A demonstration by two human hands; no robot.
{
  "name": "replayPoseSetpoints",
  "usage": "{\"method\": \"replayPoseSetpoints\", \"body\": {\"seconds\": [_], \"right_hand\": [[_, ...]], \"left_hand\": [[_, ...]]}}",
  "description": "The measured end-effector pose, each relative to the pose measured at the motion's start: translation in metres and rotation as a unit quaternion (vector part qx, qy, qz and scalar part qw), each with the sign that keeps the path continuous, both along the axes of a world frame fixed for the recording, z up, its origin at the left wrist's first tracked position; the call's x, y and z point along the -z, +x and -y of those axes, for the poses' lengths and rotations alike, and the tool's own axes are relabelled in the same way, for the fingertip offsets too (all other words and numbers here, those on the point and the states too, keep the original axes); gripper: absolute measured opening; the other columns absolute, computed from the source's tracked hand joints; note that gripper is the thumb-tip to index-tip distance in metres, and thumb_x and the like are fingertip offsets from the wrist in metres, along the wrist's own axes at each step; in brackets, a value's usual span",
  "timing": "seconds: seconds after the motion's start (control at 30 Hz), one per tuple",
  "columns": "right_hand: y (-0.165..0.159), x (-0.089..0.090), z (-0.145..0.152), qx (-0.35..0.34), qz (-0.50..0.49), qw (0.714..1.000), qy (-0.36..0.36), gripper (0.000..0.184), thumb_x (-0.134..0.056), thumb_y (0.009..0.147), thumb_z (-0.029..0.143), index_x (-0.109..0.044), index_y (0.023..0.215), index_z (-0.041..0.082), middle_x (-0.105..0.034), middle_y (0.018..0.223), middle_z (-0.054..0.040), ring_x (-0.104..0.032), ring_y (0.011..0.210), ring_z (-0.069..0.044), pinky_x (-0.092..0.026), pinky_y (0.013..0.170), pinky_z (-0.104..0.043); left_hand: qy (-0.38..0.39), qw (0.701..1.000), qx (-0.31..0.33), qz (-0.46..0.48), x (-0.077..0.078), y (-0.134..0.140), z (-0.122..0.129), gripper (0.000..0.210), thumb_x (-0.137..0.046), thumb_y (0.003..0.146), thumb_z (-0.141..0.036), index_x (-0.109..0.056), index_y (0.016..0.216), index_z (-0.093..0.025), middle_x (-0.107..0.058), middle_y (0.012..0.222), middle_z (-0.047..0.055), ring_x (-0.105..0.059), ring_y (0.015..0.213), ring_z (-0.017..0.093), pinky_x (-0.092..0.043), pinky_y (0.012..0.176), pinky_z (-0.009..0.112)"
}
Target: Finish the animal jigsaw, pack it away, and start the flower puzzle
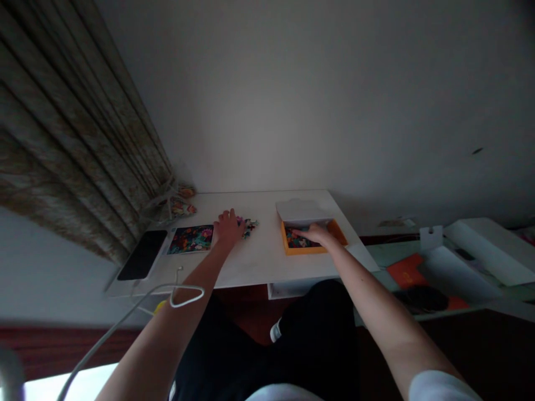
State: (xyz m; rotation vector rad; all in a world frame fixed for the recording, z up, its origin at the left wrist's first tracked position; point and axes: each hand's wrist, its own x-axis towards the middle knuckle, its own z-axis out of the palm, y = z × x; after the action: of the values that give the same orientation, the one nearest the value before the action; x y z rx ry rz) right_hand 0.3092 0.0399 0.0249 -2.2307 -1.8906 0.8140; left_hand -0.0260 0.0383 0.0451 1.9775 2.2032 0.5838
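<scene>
Spanning a white table [267, 267] by a pale wall, the two bare hands I followed from a distance were set well apart, each at its own spot. The left hand [227, 228] lay palm down with fingers bent at a small cluster of loose puzzle pieces [252, 225], which showed just to its right; I could not tell whether the fingertips gripped any. The right hand [316, 233] dipped into a yellow box [307, 251], a finger stretched leftward over the flowered contents; from my angle I could not tell whether it pinched anything. The box stood open, its white flap [303, 209] raised on the far side, its long axis running left to right across the tabletop. The loose pieces lay between the left hand and the box, nearer that hand, while the box was clearly nearest the right. Just left of the left hand lay a flowered card [191, 239], with a dark-screened device [142, 255] beyond it.
</scene>
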Motion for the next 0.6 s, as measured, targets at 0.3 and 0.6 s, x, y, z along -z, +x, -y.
{"method": "replayPoseSetpoints", "body": {"seconds": [0.3, 0.6], "right_hand": [[-0.013, 0.0, 0.004, -0.037, -0.028, 0.999, 0.011, 0.06, -0.078, 0.077, 0.069, -0.076, 0.109, 0.018, -0.079, 0.104, -0.0142, -0.074, 0.101, -0.03, -0.054, 0.08, -0.031], [-0.028, -0.013, 0.004, -0.112, -0.179, 0.977, -0.009, 0.042, -0.085, 0.075, 0.046, -0.076, 0.107, 0.019, -0.079, 0.091, -0.0071, -0.072, 0.09, -0.024, -0.055, 0.08, -0.029]], "left_hand": [[0.068, 0.886, 0.4, 0.223, 0.051, 0.094, 0.06, 0.065, -0.066, 0.095, -0.047, -0.045, 0.151, -0.023, -0.047, 0.151, 0.018, -0.052, 0.14, 0.031, -0.047, 0.116, 0.05], [0.062, 0.878, 0.36, 0.309, 0.066, 0.101, 0.062, 0.051, -0.065, 0.097, -0.044, -0.053, 0.145, -0.028, -0.046, 0.153, 0.011, -0.049, 0.143, 0.029, -0.041, 0.121, 0.048]]}}
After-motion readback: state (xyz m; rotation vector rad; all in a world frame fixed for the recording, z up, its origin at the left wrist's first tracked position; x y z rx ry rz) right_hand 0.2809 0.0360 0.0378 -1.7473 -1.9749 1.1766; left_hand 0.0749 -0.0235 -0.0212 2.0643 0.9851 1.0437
